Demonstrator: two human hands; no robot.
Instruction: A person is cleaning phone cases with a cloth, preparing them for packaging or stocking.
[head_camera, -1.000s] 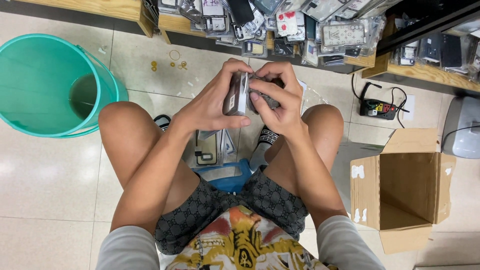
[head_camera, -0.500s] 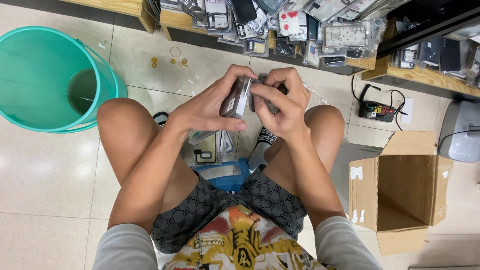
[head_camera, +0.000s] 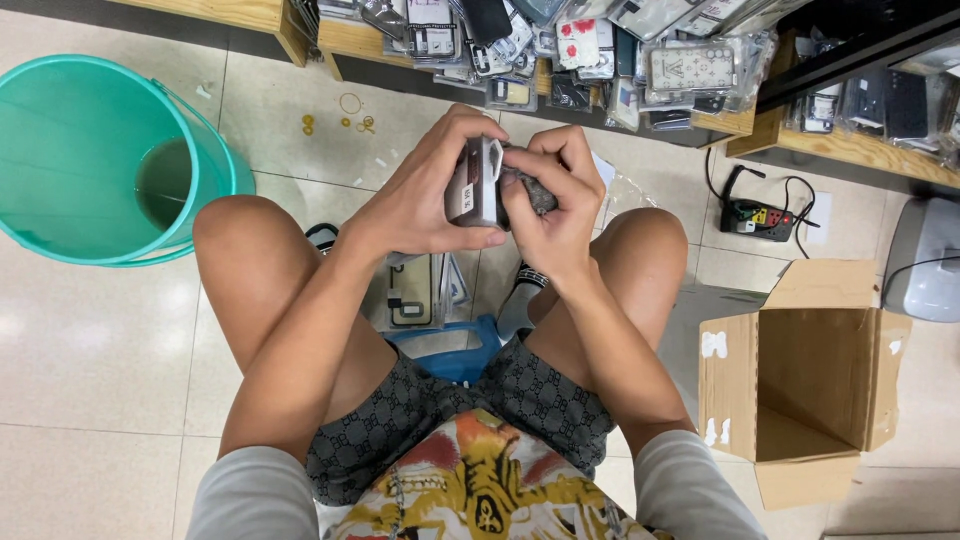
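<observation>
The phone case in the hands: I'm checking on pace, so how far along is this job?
Done: hard to judge; the cardboard box at the right looks empty. In hand: the left hand grips a packaged phone case on edge, while the right hand presses something dark against it. Left: many packaged cases lie piled on the low shelf ahead, and a few more on the floor between the knees.
</observation>
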